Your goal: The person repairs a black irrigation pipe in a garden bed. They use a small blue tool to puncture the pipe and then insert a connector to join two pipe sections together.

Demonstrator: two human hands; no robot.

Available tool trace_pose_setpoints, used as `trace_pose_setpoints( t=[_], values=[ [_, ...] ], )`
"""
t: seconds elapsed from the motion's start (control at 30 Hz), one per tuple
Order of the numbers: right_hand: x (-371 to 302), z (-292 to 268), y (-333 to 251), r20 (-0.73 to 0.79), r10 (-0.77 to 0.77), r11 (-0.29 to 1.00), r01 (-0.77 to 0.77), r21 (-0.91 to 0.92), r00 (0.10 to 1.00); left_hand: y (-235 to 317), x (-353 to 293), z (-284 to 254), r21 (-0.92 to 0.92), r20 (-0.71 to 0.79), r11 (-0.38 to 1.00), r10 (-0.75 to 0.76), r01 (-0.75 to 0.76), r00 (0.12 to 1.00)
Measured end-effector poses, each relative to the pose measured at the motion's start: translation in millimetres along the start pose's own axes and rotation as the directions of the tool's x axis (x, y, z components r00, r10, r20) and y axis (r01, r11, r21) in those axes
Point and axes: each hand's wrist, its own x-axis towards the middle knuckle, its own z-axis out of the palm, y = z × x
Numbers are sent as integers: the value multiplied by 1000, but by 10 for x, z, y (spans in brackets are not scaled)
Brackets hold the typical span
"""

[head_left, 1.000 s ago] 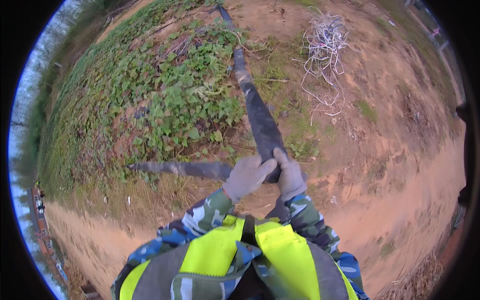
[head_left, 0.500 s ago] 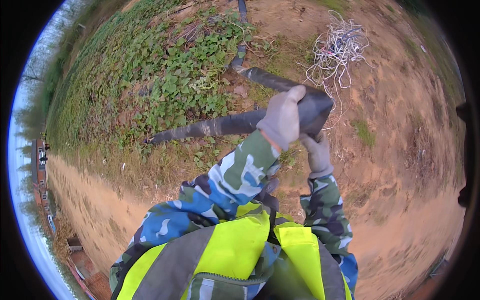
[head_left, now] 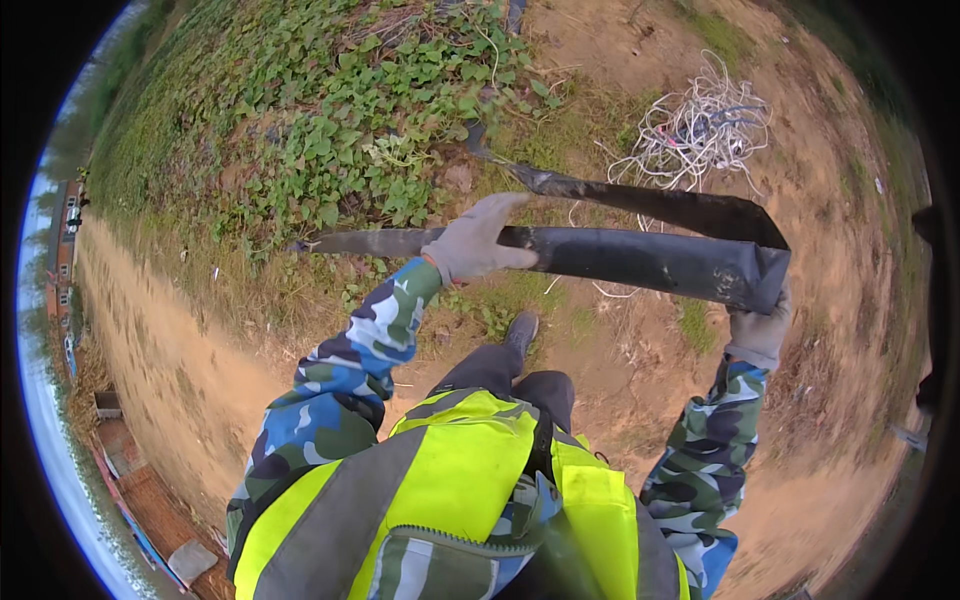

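I see the left hand (head_left: 478,240), in a grey glove, closed over the top edge of a flat black hose (head_left: 620,255), fingers wrapped across it, about midway along the lower run. The right hand (head_left: 762,325), also gloved, sits under the fold at the far right, where the hose doubles back on itself; I cannot tell how its fingers lie, as the fold covers most of them. The hose is held up at chest level, clear of the ground. Its lower run stretches left from the fold past the left hand toward the grass. The upper run goes from the fold up and left toward the weeds (head_left: 340,130) and on to the top edge of the view.

Both sleeves are blue and green camouflage, and I note a yellow vest (head_left: 470,480) with grey bands below them. One dark shoe (head_left: 520,328) stands on bare dirt (head_left: 640,340) beneath the hose. A tangle of pale cord (head_left: 700,125) lies on the ground beyond the upper run, well apart from both hands.
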Motion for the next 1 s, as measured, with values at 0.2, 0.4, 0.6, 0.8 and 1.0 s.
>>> trace_pose_setpoints(
  t=[0.2,0.4,0.6,0.8,1.0],
  values=[
    [1146,-57,-362,-51,116,989,-110,102,992,-87,664,484,-115,40,918,-377,379,925],
    [1154,404,127,641,35,948,-228,221,767,1398,1771,469,-431,-195,889,-260,156,946],
    [1400,-65,335,769,-7,601,617,-507,639,2846,3020,536,-622,-556,638,49,-454,830],
    [1661,-974,-651,607,72,503,496,-708,792,4078,3829,505,-764,-526,-404,-62,-504,848],
    [2314,-2363,-1214,111,-107,379,144,-914,988,5014,4099,846,-690,-721,238,-140,-684,679]
  ],
)
